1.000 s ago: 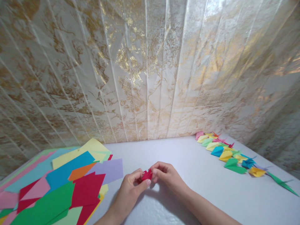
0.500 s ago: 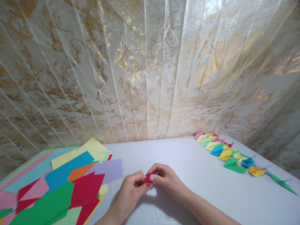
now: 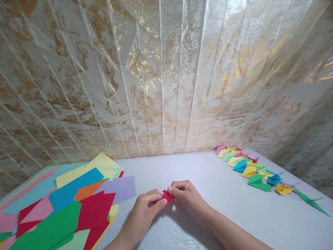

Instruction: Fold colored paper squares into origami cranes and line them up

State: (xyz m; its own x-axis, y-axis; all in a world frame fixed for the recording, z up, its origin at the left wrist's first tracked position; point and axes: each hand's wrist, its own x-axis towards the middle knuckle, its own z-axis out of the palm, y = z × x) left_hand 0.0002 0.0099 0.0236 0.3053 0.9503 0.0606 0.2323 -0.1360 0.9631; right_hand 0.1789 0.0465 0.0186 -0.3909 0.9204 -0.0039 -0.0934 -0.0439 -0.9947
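A small folded red paper (image 3: 167,197) is held between both hands, just above the white table. My left hand (image 3: 148,208) pinches its left side between thumb and fingers. On its upper right edge, my right hand (image 3: 184,194) grips with thumb and forefinger. The fingers hide parts of the paper, so its full shape does not show. To the left lie loose coloured sheets, among them a red sheet (image 3: 95,211) and a lilac sheet (image 3: 124,190).
Folded paper figures in several colours, such as a green one (image 3: 258,183) and a yellow one (image 3: 283,189), stand in rows at the right. A gold-patterned pleated curtain (image 3: 161,86) hangs behind the white table (image 3: 166,165).
The red paper has turned and more of its flat face shows between the fingers. My right thumb has moved up to the paper's top edge; the left hand has barely shifted.
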